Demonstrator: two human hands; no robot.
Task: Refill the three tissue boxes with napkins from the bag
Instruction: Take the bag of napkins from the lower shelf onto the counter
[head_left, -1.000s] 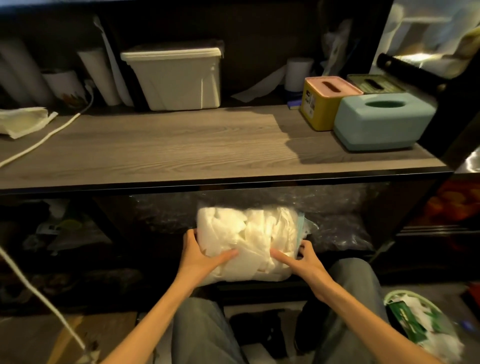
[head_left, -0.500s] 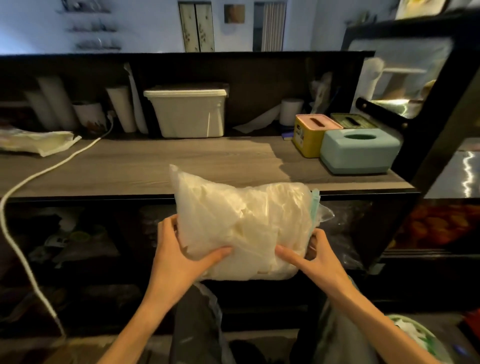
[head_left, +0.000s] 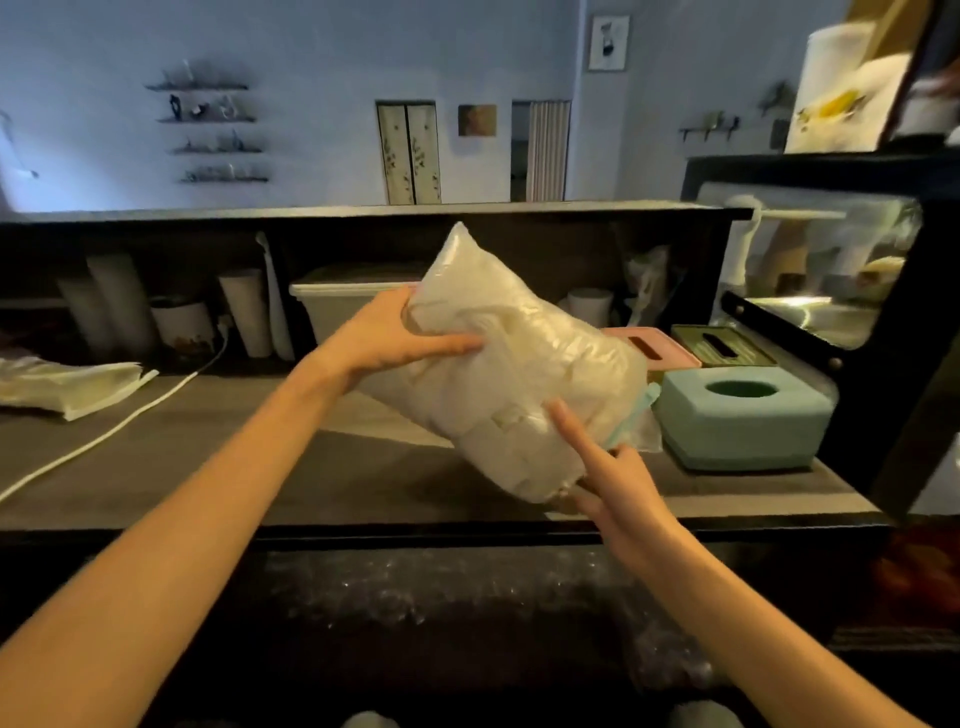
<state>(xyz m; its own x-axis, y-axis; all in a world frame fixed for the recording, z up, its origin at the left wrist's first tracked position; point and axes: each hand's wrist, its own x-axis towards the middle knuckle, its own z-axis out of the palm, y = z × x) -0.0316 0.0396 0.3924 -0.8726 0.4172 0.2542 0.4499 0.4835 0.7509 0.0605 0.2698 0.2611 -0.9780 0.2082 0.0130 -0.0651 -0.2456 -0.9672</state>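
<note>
A clear plastic bag (head_left: 524, 364) stuffed with white napkins hung tilted above the worktop (head_left: 260, 457), its sealed corner pointing up. At the right end stood three tissue boxes close together: a teal box (head_left: 743, 421) in front, a pink-lidded box (head_left: 657, 349) and an olive box (head_left: 719, 344) behind.

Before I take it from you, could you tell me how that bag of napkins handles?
Probably soft: the bag of napkins bulges unevenly between the left hand and right hand. Likely light, being paper. Its clear plastic may be slippery.
</note>
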